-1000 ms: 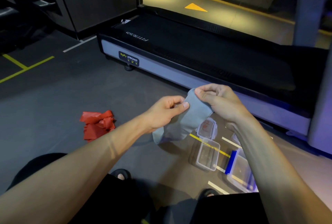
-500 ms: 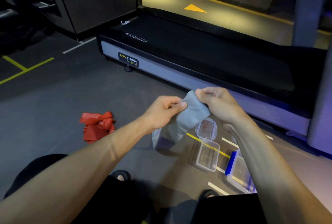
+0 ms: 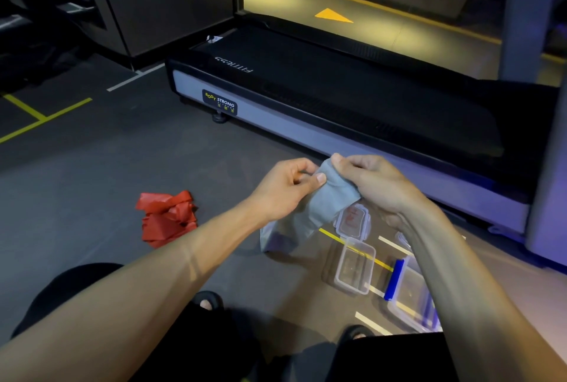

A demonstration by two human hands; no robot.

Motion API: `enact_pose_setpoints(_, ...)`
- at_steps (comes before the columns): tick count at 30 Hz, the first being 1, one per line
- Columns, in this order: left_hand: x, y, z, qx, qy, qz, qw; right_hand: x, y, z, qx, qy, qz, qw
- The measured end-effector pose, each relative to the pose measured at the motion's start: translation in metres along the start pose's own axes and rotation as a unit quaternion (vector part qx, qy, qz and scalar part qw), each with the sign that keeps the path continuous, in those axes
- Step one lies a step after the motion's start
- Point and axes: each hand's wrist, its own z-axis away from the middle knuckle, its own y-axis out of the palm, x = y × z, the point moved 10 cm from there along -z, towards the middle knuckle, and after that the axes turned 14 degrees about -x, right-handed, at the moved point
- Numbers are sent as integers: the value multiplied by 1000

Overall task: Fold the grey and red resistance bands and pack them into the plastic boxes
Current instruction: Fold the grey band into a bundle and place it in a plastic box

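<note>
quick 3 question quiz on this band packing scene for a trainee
1. True or false: the red band lies on the floor, touched by neither hand.
2. Which band do the left hand and right hand grip? A red, B grey, C none.
3. Fill in: the small clear box on the floor stands ____ (open/closed).

Key: 1 true; 2 B, the grey band; 3 open.
</note>
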Motion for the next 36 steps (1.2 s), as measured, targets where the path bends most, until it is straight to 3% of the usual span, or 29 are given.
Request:
enact_pose_setpoints(6, -2, 1, 3, 20, -2, -5, 1000, 13, -6, 2, -22, -46, 3, 999)
enact_pose_setpoints(16, -4, -6, 1, 3, -4, 3, 1000, 13, -20, 1, -52, -3, -61, 997)
enact_pose_setpoints(33, -8, -8, -4, -19, 37, -14, 999, 0, 4, 11, 64, 22, -36, 997)
enact_pose_setpoints(36, -9, -6, -3, -12, 49, -25, 998, 5, 2, 9, 42, -5, -23, 999)
